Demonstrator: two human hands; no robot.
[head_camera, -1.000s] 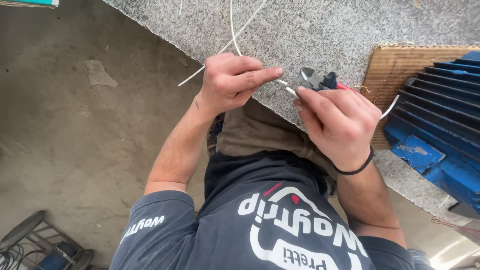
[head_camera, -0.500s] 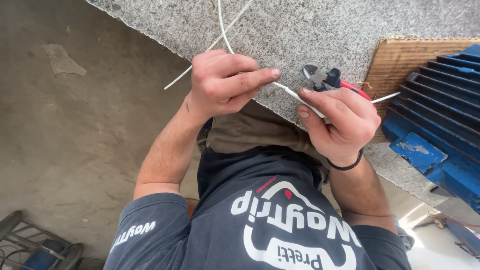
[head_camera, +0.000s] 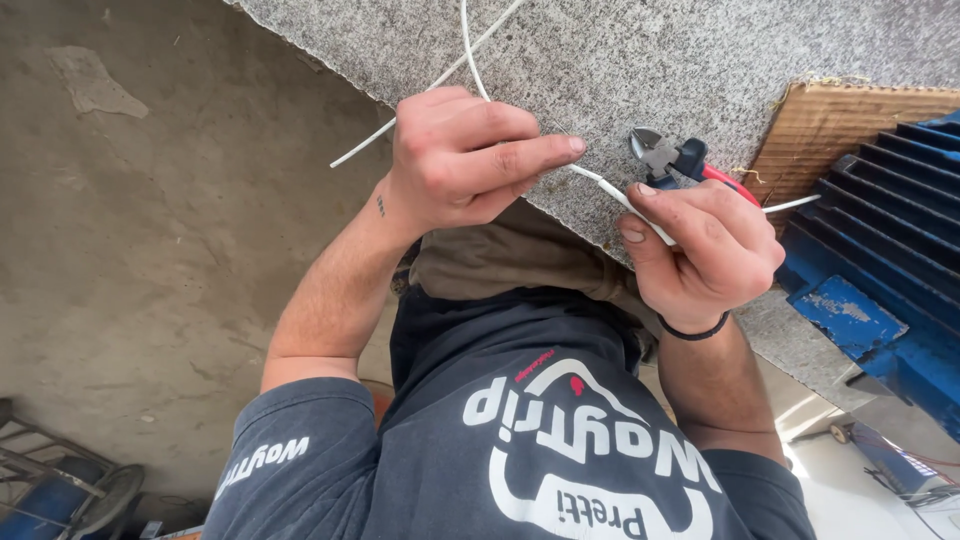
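A grey granite slab (head_camera: 700, 60) lies before me, a blue ribbed machine (head_camera: 880, 230) beside it. My left hand (head_camera: 455, 160) pinches the thin white cable (head_camera: 600, 185) over the slab's edge; my right hand (head_camera: 700, 250) clamps the cable and the red-handled cutters (head_camera: 665, 155) together.

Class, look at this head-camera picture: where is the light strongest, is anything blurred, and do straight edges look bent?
Head view: even daylight, soft shadows only; the floor patch at lower right is washed out; the left hand, right hand, white cable and cutters are sharp; the granite slab edge runs slanted, with slight wide-angle stretch toward the corners.
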